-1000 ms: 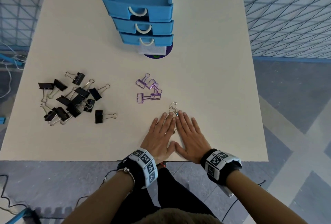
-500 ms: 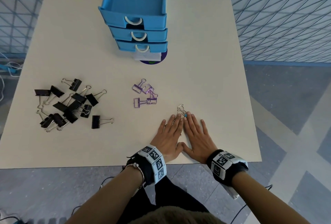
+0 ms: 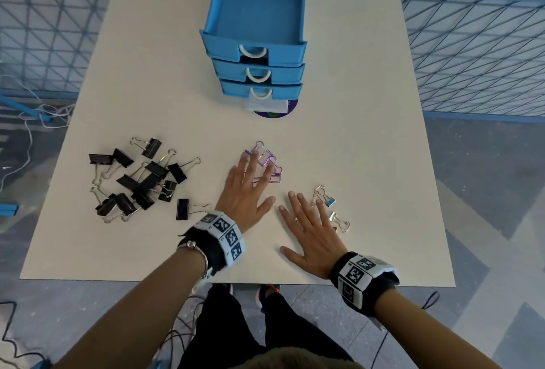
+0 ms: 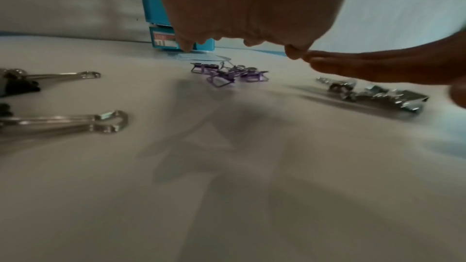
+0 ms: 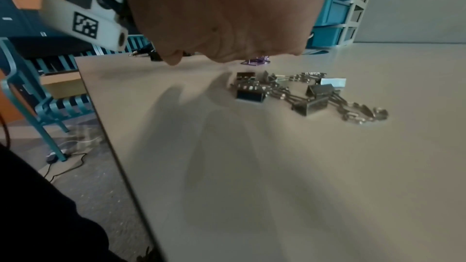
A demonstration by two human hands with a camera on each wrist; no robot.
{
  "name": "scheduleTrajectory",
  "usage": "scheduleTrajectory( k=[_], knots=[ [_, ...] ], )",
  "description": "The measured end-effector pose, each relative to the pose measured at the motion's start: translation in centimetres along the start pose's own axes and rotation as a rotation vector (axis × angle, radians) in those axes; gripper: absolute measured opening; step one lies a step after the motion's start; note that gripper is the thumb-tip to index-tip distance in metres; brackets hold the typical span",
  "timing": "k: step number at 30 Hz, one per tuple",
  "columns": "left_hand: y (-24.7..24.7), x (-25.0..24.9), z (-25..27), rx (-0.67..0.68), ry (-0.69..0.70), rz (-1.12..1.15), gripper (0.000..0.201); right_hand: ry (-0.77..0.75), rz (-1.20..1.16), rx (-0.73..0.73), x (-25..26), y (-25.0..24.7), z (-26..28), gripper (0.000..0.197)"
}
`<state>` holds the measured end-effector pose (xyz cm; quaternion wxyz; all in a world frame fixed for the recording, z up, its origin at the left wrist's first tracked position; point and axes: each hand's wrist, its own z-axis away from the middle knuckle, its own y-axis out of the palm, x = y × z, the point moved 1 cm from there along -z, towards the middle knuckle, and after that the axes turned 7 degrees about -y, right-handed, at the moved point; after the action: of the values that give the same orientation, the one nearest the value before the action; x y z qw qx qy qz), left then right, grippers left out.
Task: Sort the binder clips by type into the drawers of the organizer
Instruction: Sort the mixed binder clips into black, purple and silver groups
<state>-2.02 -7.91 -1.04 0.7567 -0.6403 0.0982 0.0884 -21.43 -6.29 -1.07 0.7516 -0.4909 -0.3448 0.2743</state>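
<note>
Black clips [image 3: 138,179] heaped at left of the head frame, well apart from everything else; wire handles splayed out, one loose clip just right of the heap. Left hand [image 3: 249,194] at centre, fingers straight and spread over the purple clips [image 3: 267,162], holding nothing; in the left wrist view the fingertips hang above that pile, so contact looks unlikely. Right hand [image 3: 309,233] lower centre, flat, fingers straight, empty, just left of the silver clips [image 3: 331,209], one of which shows a blue body. Organizer [image 3: 259,52] at top centre: three blue drawers stacked, top one pulled open, nothing seen inside it. No clip in a drawer yet, so sorting looks barely started.

Handling guess: clips are light, stiff metal, smooth and a bit slippery; purple ones are thin wire frames, tangled, likely to lift as a clump. Best hold is a pinch on the body or a handle loop, or scoop several at once.

Desk [image 3: 118,73] is pale, matte, flat. Blue mesh fencing at both sides, grey floor with cables at lower left.
</note>
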Motion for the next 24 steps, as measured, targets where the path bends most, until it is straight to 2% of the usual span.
scheduleTrajectory(
  k=[9, 17, 20, 24],
  knots=[
    [1.8, 1.7, -2.6, 0.061, 0.149, -0.063, 0.072, 0.076, 0.012, 0.045, -1.3, 1.3, 2.1, 0.079],
    [2.6, 0.6, 0.5, 0.067, 0.048, -0.028, 0.076, 0.105, 0.052, 0.085, -2.2, 0.6, 2.7, 0.081],
    [2.0, 0.2, 1.0, 0.064, 0.022, 0.001, 0.077, 0.077, 0.039, 0.032, -1.2, -0.4, 1.8, 0.081],
    [-0.8, 1.2, 1.9, -0.042, -0.067, 0.074, 0.071, -0.009, 0.009, -0.041, 1.7, -1.9, -1.7, 0.081]
  ],
)
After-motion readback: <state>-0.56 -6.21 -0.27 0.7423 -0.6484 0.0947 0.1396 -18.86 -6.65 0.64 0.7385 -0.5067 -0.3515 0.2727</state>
